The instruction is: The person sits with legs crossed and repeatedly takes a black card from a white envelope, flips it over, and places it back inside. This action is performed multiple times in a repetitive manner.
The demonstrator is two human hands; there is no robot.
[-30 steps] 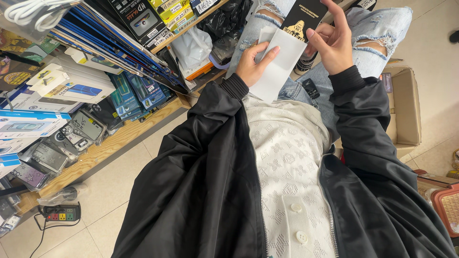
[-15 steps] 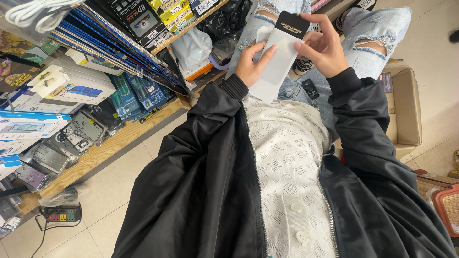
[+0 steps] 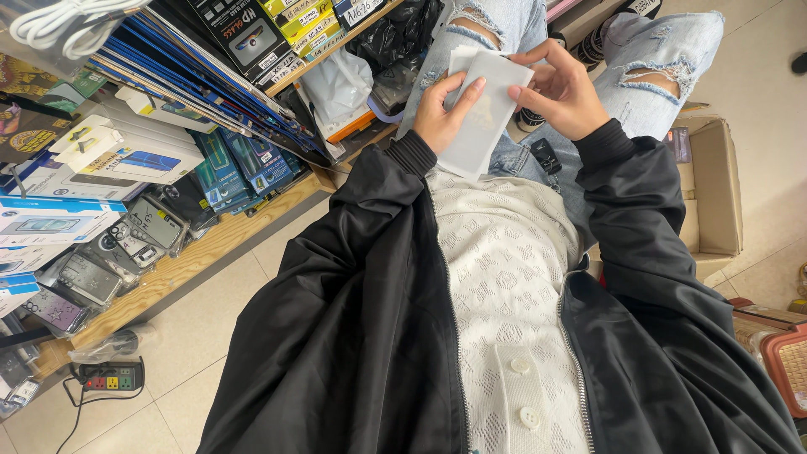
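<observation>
My left hand (image 3: pixel 444 114) holds a flat white sleeve (image 3: pixel 482 118) from its left side, thumb across the face. My right hand (image 3: pixel 565 94) grips the sleeve's upper right corner with the fingertips. The sleeve is held upright over my lap, above torn light-blue jeans (image 3: pixel 647 67). No dark item shows at the sleeve's top now. Both arms wear black jacket sleeves over a white knit shirt (image 3: pixel 504 286).
A wooden shelf (image 3: pixel 210 244) on the left carries several boxed phone accessories and blister packs. A power strip (image 3: pixel 109 376) lies on the tiled floor. An open cardboard box (image 3: pixel 710 189) stands to the right, with a reddish basket (image 3: pixel 790 366) at the right edge.
A dark flat item that my right hand held at the sleeve's mouth has gone down into the sleeve and is out of sight. Both hands stay on the sleeve.
</observation>
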